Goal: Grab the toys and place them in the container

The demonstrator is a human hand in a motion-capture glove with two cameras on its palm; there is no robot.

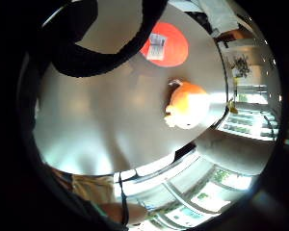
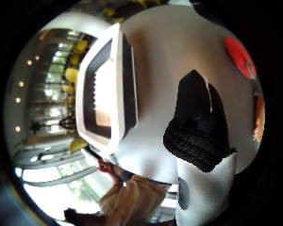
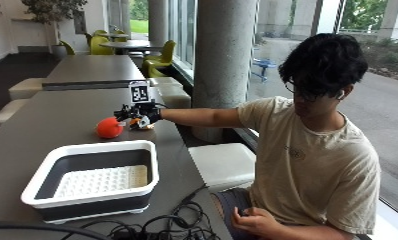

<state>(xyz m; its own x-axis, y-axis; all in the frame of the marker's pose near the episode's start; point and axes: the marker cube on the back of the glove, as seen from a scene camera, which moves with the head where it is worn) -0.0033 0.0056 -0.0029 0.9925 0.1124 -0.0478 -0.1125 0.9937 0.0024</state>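
Grey and bare around it, the surface [image 3: 52, 125] carries a white bin [image 3: 92, 177] with dark walls and a perforated white floor, close to the seated person. The person's gloved hand [image 3: 140, 117] reaches out over the far part of the surface, just beside an orange toy [image 3: 109, 128]; whether they touch cannot be told. The little-finger palm view shows the orange and white toy [image 1: 187, 105] lying on the surface with a flat red disc [image 1: 164, 44] near it. I cannot tell whether the grip is spread or curled. The bin holds no toys.
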